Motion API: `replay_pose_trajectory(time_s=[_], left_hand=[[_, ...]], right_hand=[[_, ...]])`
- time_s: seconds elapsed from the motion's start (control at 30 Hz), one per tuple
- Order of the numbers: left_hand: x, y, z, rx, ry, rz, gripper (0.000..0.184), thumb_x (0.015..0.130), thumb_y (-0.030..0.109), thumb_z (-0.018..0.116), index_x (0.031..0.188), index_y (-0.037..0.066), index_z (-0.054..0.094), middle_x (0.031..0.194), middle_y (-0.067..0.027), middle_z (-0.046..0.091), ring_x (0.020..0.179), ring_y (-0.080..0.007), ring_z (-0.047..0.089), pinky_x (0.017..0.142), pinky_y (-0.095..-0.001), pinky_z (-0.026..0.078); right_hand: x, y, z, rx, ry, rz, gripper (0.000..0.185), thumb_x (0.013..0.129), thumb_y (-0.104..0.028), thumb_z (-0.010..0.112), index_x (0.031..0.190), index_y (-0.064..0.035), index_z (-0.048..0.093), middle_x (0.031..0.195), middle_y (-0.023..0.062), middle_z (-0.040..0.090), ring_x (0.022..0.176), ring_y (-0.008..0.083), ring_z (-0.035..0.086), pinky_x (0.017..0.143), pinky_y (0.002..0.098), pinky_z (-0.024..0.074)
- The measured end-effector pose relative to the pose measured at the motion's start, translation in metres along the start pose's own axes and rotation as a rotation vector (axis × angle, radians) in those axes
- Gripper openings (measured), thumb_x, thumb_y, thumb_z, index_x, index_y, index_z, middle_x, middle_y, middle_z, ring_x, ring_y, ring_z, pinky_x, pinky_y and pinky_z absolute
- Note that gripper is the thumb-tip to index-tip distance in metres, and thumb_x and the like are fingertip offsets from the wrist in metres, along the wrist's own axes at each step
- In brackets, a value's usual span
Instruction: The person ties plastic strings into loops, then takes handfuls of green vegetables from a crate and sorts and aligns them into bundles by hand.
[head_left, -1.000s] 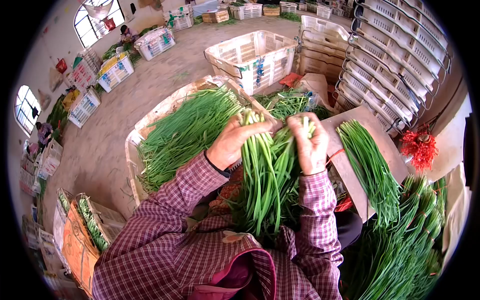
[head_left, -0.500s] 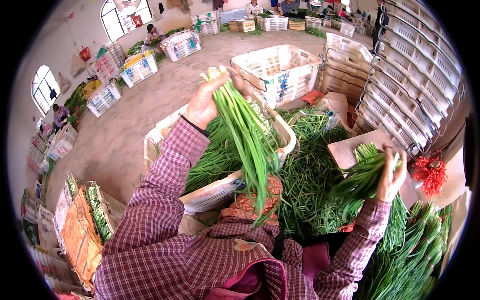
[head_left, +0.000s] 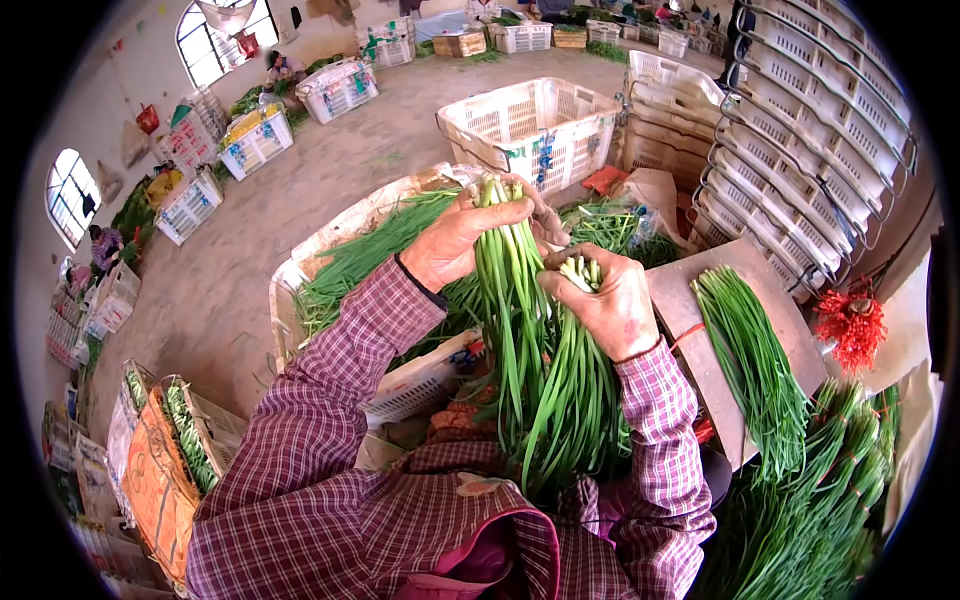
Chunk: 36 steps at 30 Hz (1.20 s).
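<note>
My left hand (head_left: 462,232) is closed around a bunch of green chives (head_left: 507,290), gripping it near the pale stem ends, with the leaves hanging down. Right beside it, my right hand (head_left: 610,302) grips a smaller bunch of chives (head_left: 575,385), its cut white ends poking out above the fingers. The two bunches hang side by side over my lap. To the right, another bunch of chives (head_left: 750,350) lies on a flat board (head_left: 690,290), with a red tie (head_left: 687,334) showing at its left side.
A white crate (head_left: 283,315) of chives stands before me, with another crate (head_left: 540,115) behind it. Stacked crates (head_left: 810,130) rise at the right. Red ties (head_left: 850,325) hang beside the board, above piled chive bunches (head_left: 820,490). People sit among crates farther back.
My right hand has moved left from the board to beside my left hand, now holding a smaller bunch. The chives it held over the board lie there. My left hand has come lower.
</note>
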<state>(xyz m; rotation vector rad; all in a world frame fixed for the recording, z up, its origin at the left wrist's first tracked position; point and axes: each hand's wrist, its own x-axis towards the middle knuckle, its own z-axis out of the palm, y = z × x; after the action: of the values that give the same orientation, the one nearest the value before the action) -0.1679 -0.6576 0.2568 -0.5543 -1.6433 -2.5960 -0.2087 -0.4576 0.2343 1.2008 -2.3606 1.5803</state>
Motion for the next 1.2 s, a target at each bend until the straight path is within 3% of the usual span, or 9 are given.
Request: replay_pose_trajectory(time_s=[0.13,0.27,0.4,0.5,0.57,0.7,0.83,1.1,1.2], left_hand=[[0.0,-0.002,-0.004,0.067,-0.02,-0.017,0.014,0.089,0.009,0.061,0.101,0.002,0.058,0.097,-0.0154,0.065,0.092,-0.027,0.066,0.081,-0.0385,0.056],[-0.003,-0.006,-0.005,0.174,-0.028,-0.095,0.016,0.087,0.01,0.063,0.1,0.001,0.058,0.095,-0.0151,0.065,0.091,-0.0248,0.066,0.08,-0.0362,0.055],[-0.004,-0.008,-0.003,0.325,-0.092,-0.165,0.022,0.084,0.012,0.065,0.1,0.0,0.058,0.096,-0.0161,0.065,0.089,-0.0233,0.066,0.078,-0.0349,0.054],[-0.007,-0.01,-0.015,0.277,-0.119,-0.235,0.022,0.082,0.012,0.066,0.099,0.0,0.058,0.096,-0.017,0.065,0.082,-0.0241,0.067,0.073,-0.0352,0.055],[-0.008,-0.018,-0.026,0.264,0.036,-0.153,0.02,0.082,0.011,0.066,0.098,0.001,0.058,0.097,-0.018,0.065,0.079,-0.0261,0.068,0.069,-0.0351,0.055],[-0.005,-0.021,-0.013,0.15,0.04,-0.124,0.017,0.083,0.01,0.064,0.097,0.003,0.058,0.096,-0.0179,0.064,0.083,-0.0282,0.067,0.069,-0.0342,0.055],[-0.001,-0.023,-0.002,0.111,-0.01,-0.129,0.012,0.086,0.007,0.061,0.097,0.004,0.059,0.098,-0.0154,0.064,0.093,-0.0274,0.065,0.071,-0.0338,0.055],[0.004,-0.019,0.005,0.165,-0.071,-0.095,0.015,0.084,0.008,0.063,0.097,0.002,0.059,0.096,-0.014,0.064,0.089,-0.0237,0.065,0.073,-0.0329,0.055],[0.002,-0.015,0.001,0.264,-0.058,-0.227,0.02,0.081,0.01,0.066,0.097,0.001,0.059,0.082,-0.0119,0.065,0.073,-0.0187,0.065,0.065,-0.0299,0.055]], right_hand=[[0.0,0.004,-0.002,0.046,-0.072,0.039,0.028,0.074,-0.021,0.071,0.095,-0.0034,0.07,0.071,0.015,0.068,0.065,0.0216,0.068,0.061,0.0326,0.0504],[-0.001,0.019,-0.01,0.317,-0.208,0.096,0.012,0.076,-0.01,0.068,0.083,-0.0002,0.067,0.067,-0.0023,0.06,0.063,0.0029,0.05,0.06,0.0227,0.0458],[-0.008,0.009,-0.027,0.537,-0.318,0.216,0.008,0.078,-0.007,0.068,0.083,-0.0005,0.066,0.07,-0.0053,0.061,0.064,0.0031,0.052,0.06,0.021,0.0442],[-0.017,0.01,-0.059,0.574,-0.357,0.285,0.01,0.078,-0.006,0.068,0.086,0.0,0.067,0.071,-0.0002,0.064,0.064,0.0038,0.057,0.061,0.0201,0.0459],[-0.024,0.011,-0.065,0.482,-0.249,0.206,0.012,0.08,-0.009,0.069,0.088,0.0007,0.068,0.068,0.0003,0.064,0.06,0.0049,0.057,0.057,0.0204,0.0456],[-0.026,0.024,-0.043,0.165,-0.159,0.165,0.02,0.079,-0.015,0.072,0.094,-0.0014,0.071,0.074,0.0041,0.068,0.065,0.0063,0.06,0.061,0.0227,0.0487],[-0.021,0.023,-0.018,0.175,-0.147,0.145,0.022,0.077,-0.019,0.072,0.093,-0.0024,0.072,0.073,0.0098,0.069,0.065,0.0109,0.064,0.065,0.0263,0.0508],[-0.014,0.023,-0.015,0.516,-0.272,0.166,0.012,0.079,-0.008,0.067,0.087,-0.0017,0.072,0.075,-0.0007,0.066,0.07,0.004,0.055,0.066,0.0229,0.0466],[-0.015,0.02,-0.038,0.548,-0.348,0.244,0.012,0.079,-0.006,0.067,0.09,-0.0014,0.07,0.072,-0.0022,0.065,0.067,0.0026,0.054,0.062,0.0204,0.0439]])
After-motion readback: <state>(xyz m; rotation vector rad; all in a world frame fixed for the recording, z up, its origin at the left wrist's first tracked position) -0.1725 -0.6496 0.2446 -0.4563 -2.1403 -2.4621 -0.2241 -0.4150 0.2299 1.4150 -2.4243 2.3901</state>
